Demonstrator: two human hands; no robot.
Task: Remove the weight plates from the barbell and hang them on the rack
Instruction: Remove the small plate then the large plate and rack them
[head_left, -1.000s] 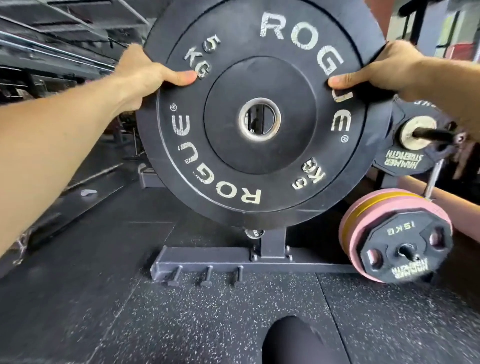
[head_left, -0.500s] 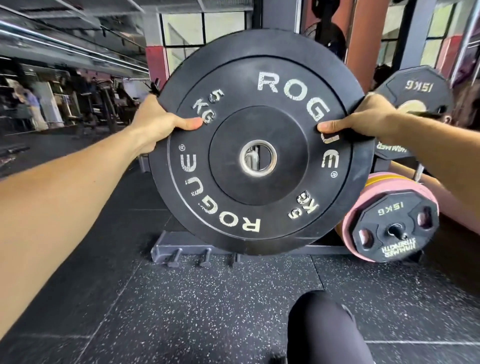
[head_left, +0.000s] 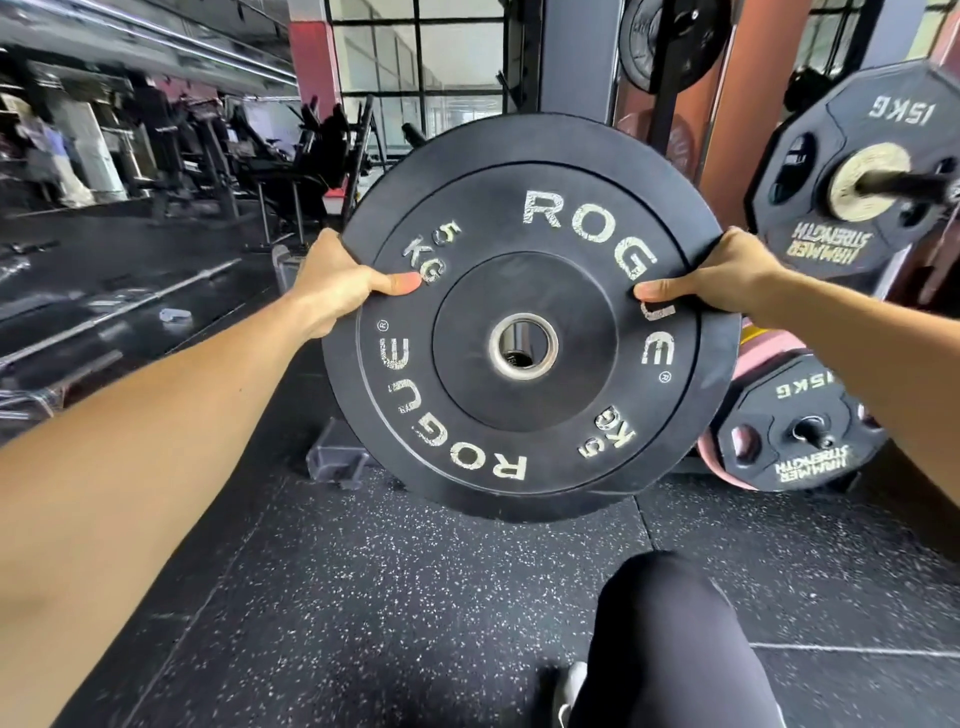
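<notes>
In front of the rack's upright (head_left: 571, 67), above the speckled rubber floor (head_left: 395, 597): one black bumper plate (head_left: 530, 317), held face-on in both hands. Left hand (head_left: 337, 280) grips its left rim, thumb flat on the face by the "5 KG" mark; right hand (head_left: 727, 275) grips the right rim, thumb laid across the worn white lettering. Since a second ago the plate has moved away from the person and now sits lower and smaller in view, with a steel peg end visible through the centre hole (head_left: 523, 345); judged, the bore is being lined up on a rack peg, so hanging is close but not yet done. Material: matte rubber disc with a raised outer rim, recessed inner ring and bright metal collar at the bore. To the right, already stored: a twelve-sided black 15 KG plate (head_left: 852, 176) on an upper peg, and below it another 15 KG plate (head_left: 800, 431) against pink discs (head_left: 709, 457).
</notes>
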